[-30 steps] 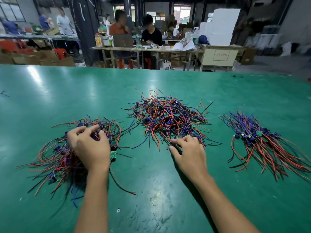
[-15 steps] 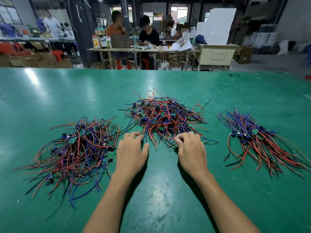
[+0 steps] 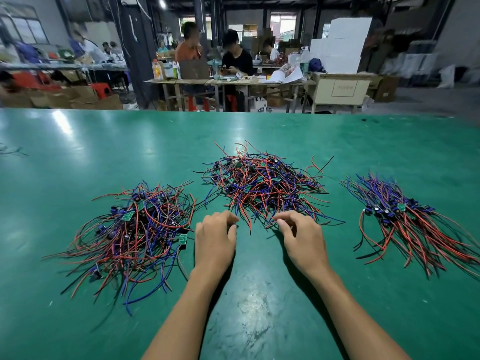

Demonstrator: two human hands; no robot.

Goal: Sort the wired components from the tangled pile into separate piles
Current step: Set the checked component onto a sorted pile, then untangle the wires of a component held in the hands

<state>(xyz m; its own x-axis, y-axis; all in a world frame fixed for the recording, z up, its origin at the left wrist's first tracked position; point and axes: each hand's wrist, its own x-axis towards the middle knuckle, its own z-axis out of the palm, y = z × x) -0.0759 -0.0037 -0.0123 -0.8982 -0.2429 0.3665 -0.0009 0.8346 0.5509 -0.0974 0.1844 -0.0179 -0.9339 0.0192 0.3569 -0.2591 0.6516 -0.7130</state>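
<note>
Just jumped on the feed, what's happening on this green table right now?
A person is sorting wired components on the green table. Both hands sit at the near edge of the tangled middle pile of red, blue and black wires: the left hand and right hand have curled fingers at stray wire ends, though a firm grip isn't clear. A loose pile lies to the left, and a tidier, aligned pile to the right.

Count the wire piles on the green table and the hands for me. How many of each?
Tangled piles: 2, left pile and middle pile.
Neat piles: 1, right pile.
Hands: 2, left hand and right hand.
Total: 5.
</note>
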